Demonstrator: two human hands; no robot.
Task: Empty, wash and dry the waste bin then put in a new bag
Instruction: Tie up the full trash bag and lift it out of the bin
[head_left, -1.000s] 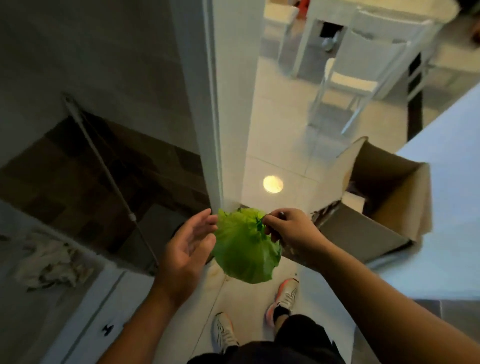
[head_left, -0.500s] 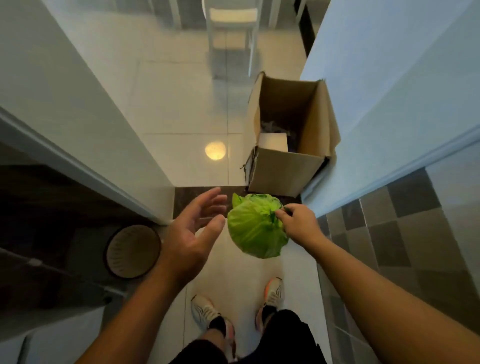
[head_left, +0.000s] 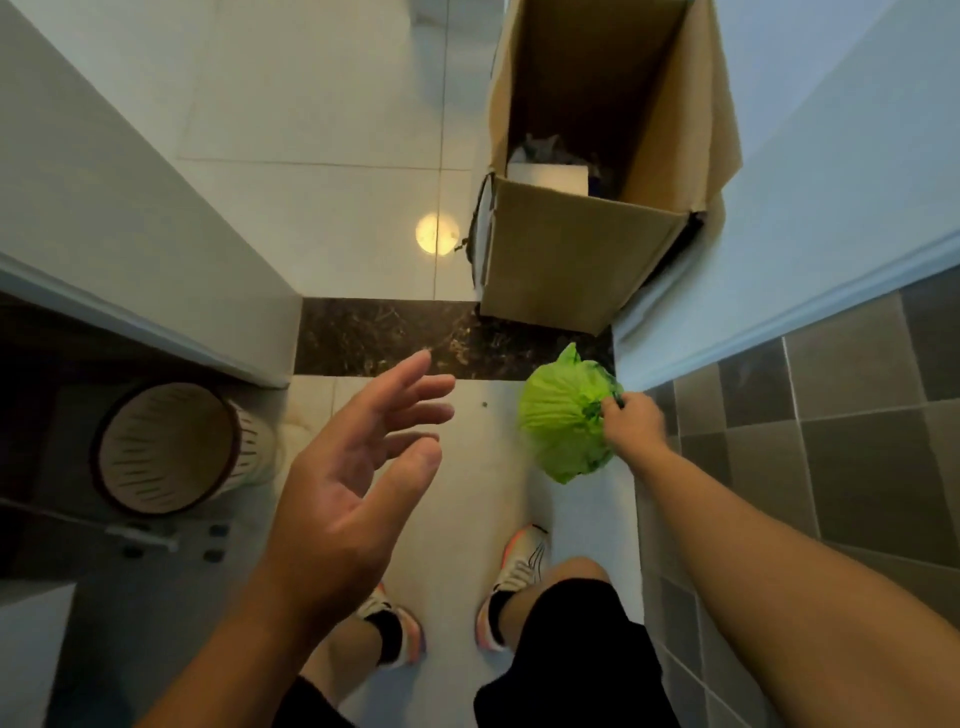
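Green crinkled plastic, gathered into a full, rounded waste bag (head_left: 563, 423), is held in the air above the pale floor tiles (head_left: 322, 104), just in front of the dark marble threshold strip (head_left: 384, 338). Its bunched neck is pinched by the right hand (head_left: 631, 423), whose fingers are curled tightly round the gathered top at the bag's right side. The left hand (head_left: 358, 467) is raised apart from the bag, palm turned inward, with the fingers spread and nearly straight; nothing is held in it.

A round, cream-coloured slatted waste bin (head_left: 166, 447) with a dark rim is seen at the left, on the floor beside the white door frame (head_left: 156, 270), its mouth tilted toward the camera. No liner can be made out inside it.

A tall brown cardboard box (head_left: 571, 265) is stood open beyond the threshold, against the pale blue wall (head_left: 831, 182), with a white object and some crumpled material visible at its bottom. Grey square wall tiles (head_left: 831, 415) are seen at the lower right. A round reflection of light (head_left: 437, 234) is cast on the floor just left of the box. Below, two white-and-orange trainers (head_left: 519, 566) and black shorts (head_left: 571, 649) are visible.
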